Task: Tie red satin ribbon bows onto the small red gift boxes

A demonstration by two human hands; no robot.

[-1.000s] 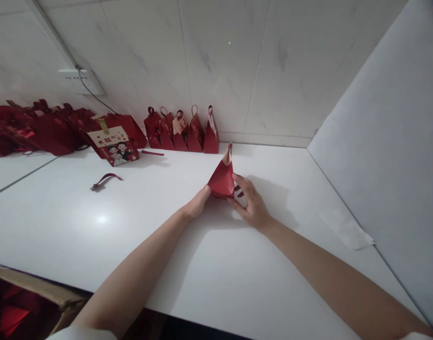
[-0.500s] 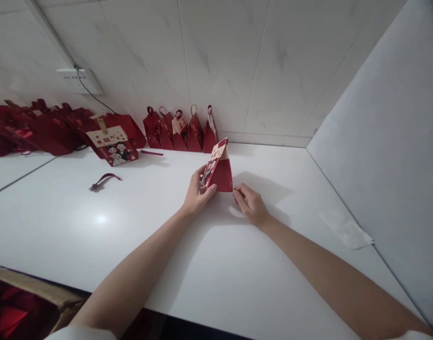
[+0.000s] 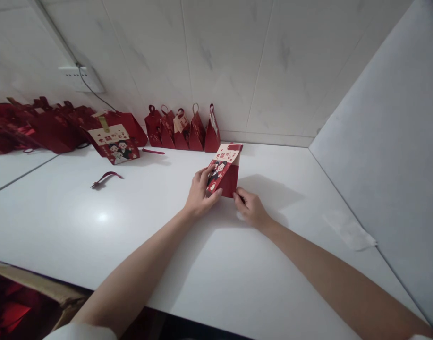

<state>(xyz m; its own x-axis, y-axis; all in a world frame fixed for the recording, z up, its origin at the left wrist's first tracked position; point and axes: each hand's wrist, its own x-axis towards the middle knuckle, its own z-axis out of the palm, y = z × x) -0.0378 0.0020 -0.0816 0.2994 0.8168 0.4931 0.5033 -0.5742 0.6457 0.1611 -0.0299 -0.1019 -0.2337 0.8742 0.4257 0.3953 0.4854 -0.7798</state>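
A red gift box [image 3: 229, 180] with a cream top and printed cartoon figures stands tilted on the white table. My left hand [image 3: 201, 192] grips its left side, fingers on the printed face and thumb near the lower front edge. At the box's lower right corner, my right hand [image 3: 250, 206] is closed in a pinch on the edge. A similar printed box [image 3: 122, 150] with a gold strap sits to the left. Two loose dark red straps lie on the table, one curved [image 3: 108, 175] and one flat [image 3: 153, 151].
Several small red boxes with loops [image 3: 182, 132] line the tiled wall. More red boxes [image 3: 49, 127] crowd the far left, below a power socket [image 3: 80, 79]. A white panel [image 3: 386, 141] bounds the right, near a thin white sheet [image 3: 354, 233]. A carton [image 3: 42, 283] sits lower left.
The held box has turned, so its printed face shows more, and its top has shifted right. My right hand's fingertips now meet its lower corner more closely. The view has shifted slightly.
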